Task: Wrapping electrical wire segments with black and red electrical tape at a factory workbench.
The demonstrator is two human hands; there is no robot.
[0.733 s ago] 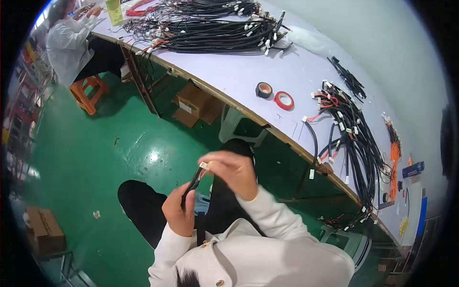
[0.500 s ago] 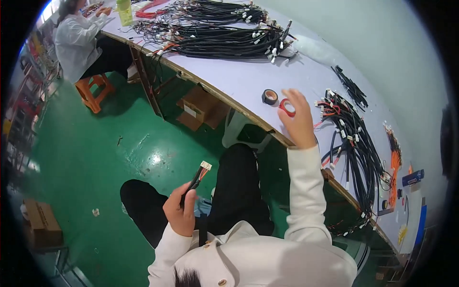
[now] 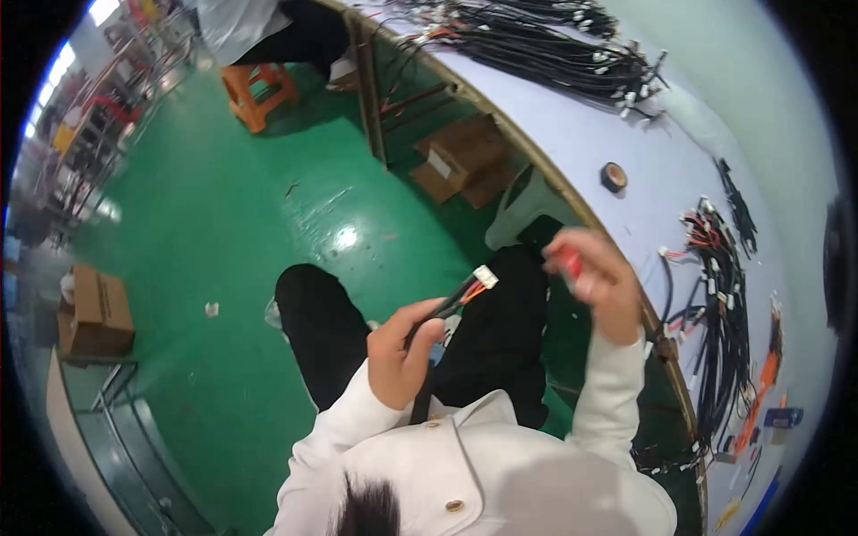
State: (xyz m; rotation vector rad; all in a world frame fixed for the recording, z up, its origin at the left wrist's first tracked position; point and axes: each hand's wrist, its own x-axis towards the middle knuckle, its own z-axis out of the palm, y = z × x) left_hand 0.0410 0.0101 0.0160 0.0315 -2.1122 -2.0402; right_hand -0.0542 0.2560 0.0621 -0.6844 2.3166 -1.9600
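Over my lap, my left hand [image 3: 404,350] is closed around a black-sleeved cable [image 3: 451,302]. A white connector [image 3: 485,276] with red, orange and dark wires tops the cable's upper end. My right hand [image 3: 601,279], smeared by motion, is closed on a roll of red tape [image 3: 569,261]. It hovers off the front edge of the table, to the right of the connector and apart from it. A roll of black tape [image 3: 614,177] lies on the tabletop beyond my right hand.
Bundles of black cables [image 3: 559,54] cover the far part of the white table [image 3: 572,134]. More cables [image 3: 715,304] lie at the right. A cardboard box [image 3: 465,159] and a pale stool [image 3: 527,210] stand below the edge. Someone sits by an orange stool [image 3: 259,94] at the back.
My right hand has picked the red tape roll off the table and drawn it back toward my lap. My left hand has raised the cable slightly. The view has swung left.
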